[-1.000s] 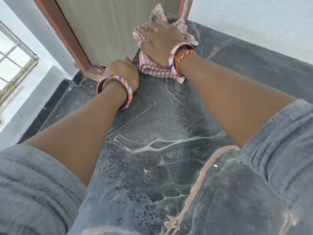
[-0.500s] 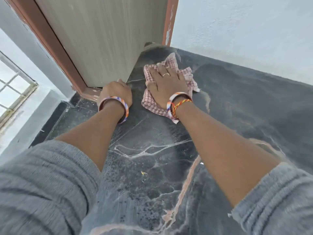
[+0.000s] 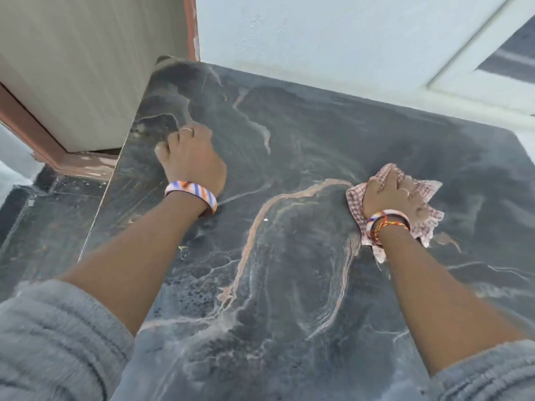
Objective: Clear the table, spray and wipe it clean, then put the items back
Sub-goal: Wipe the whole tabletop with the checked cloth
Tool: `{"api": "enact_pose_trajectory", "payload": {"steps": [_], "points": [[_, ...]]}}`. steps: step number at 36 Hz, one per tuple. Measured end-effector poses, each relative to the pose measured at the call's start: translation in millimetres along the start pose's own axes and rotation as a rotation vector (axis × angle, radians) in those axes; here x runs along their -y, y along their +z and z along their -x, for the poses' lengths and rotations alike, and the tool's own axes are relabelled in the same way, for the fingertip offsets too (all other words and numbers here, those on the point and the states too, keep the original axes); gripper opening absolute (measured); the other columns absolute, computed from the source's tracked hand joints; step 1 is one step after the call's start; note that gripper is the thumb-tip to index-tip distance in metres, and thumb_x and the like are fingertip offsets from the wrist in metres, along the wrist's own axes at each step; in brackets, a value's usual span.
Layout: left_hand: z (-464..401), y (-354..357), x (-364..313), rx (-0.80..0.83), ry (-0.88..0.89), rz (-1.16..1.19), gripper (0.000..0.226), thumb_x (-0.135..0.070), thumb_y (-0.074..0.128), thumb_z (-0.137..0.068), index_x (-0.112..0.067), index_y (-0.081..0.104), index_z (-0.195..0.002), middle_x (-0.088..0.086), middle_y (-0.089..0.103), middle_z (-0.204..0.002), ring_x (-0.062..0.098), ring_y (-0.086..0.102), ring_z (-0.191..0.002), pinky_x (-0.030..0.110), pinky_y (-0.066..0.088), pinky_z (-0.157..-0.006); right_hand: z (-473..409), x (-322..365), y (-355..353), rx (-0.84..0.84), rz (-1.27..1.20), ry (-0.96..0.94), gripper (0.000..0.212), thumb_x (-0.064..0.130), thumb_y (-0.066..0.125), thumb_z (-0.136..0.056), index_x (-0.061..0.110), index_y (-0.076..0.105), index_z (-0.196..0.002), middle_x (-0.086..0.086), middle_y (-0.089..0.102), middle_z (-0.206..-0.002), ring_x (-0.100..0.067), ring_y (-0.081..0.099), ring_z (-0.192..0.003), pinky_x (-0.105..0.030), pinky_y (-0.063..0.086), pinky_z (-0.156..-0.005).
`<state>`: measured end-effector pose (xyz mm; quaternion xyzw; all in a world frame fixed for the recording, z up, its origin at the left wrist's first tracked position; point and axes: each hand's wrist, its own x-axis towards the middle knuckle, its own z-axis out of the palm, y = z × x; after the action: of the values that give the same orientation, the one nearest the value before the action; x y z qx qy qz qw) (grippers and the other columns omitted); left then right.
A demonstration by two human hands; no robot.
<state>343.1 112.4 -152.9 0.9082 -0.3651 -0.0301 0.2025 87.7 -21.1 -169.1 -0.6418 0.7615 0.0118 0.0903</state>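
The dark marble table fills the view, its top bare apart from the cloth. My right hand presses down on a pink checked cloth at the right side of the tabletop, fingers spread over the bunched fabric. My left hand rests on the table near its far left edge, with the fingers curled under and nothing in them. Both wrists wear striped bangles.
A beige door with a reddish-brown frame stands against the table's far left corner. A pale wall runs along the far edge. Left of the table lies a lower dark ledge. A small yellow speck lies on the marble.
My right hand has swept the cloth from the far left corner by the door across to the right side. My left hand stays by the left edge.
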Motion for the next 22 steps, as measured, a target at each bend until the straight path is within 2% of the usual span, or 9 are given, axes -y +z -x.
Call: {"api": "enact_pose_trajectory", "payload": {"steps": [3, 6, 11, 14, 19, 22], "points": [[21, 1, 0, 0.004, 0.083, 0.013, 0.032, -0.007, 0.044, -0.086, -0.012, 0.055, -0.116, 0.015, 0.054, -0.125, 0.034, 0.045, -0.118, 0.042, 0.025, -0.1, 24, 24, 5, -0.02, 0.037, -0.111, 0.057, 0.049, 0.021, -0.097, 0.029, 0.011, -0.15, -0.003, 0.008, -0.159, -0.038, 0.01, -0.143, -0.056, 0.005, -0.112], [33, -6, 16, -0.013, 0.074, 0.035, 0.027, -0.014, 0.046, -0.088, -0.012, 0.057, -0.113, 0.014, 0.054, -0.125, 0.034, 0.045, -0.118, 0.041, 0.023, -0.101, 61, 63, 14, -0.012, 0.061, -0.343, 0.058, 0.049, 0.022, -0.097, 0.029, 0.011, -0.15, -0.001, 0.009, -0.159, -0.038, 0.011, -0.142, -0.056, 0.007, -0.111], [47, -37, 65, -0.095, -0.157, 0.061, 0.028, -0.02, 0.049, -0.087, -0.013, 0.058, -0.113, 0.018, 0.056, -0.123, 0.036, 0.045, -0.119, 0.046, 0.025, -0.105, 135, 144, 36, 0.024, 0.06, -0.826, 0.057, 0.049, 0.025, -0.096, 0.03, 0.014, -0.149, 0.0, 0.011, -0.158, -0.038, 0.011, -0.142, -0.057, 0.007, -0.111], [66, -63, 98, -0.179, -0.307, 0.051, 0.028, -0.019, 0.047, -0.086, -0.015, 0.061, -0.11, 0.017, 0.058, -0.12, 0.038, 0.049, -0.115, 0.045, 0.028, -0.103, 189, 176, 48, 0.059, 0.081, -1.093, 0.057, 0.049, 0.023, -0.097, 0.029, 0.013, -0.149, 0.0, 0.011, -0.159, -0.038, 0.01, -0.142, -0.056, 0.006, -0.111], [132, -92, 146, -0.316, -0.402, 0.035, 0.034, -0.023, 0.041, -0.077, -0.014, 0.067, -0.099, 0.02, 0.066, -0.108, 0.041, 0.057, -0.106, 0.048, 0.041, -0.099, 278, 177, 64, 0.057, 0.145, -1.48, 0.05, 0.047, 0.027, -0.096, 0.035, 0.025, -0.145, 0.003, 0.018, -0.157, -0.035, 0.013, -0.142, -0.052, 0.008, -0.111], [172, -93, 156, -0.345, -0.449, 0.027, 0.037, -0.025, 0.041, -0.075, -0.013, 0.067, -0.098, 0.02, 0.067, -0.107, 0.041, 0.058, -0.104, 0.048, 0.042, -0.098, 308, 151, 69, 0.06, 0.143, -1.569, 0.049, 0.046, 0.026, -0.097, 0.035, 0.025, -0.145, 0.005, 0.019, -0.157, -0.033, 0.013, -0.142, -0.052, 0.009, -0.111]]}}
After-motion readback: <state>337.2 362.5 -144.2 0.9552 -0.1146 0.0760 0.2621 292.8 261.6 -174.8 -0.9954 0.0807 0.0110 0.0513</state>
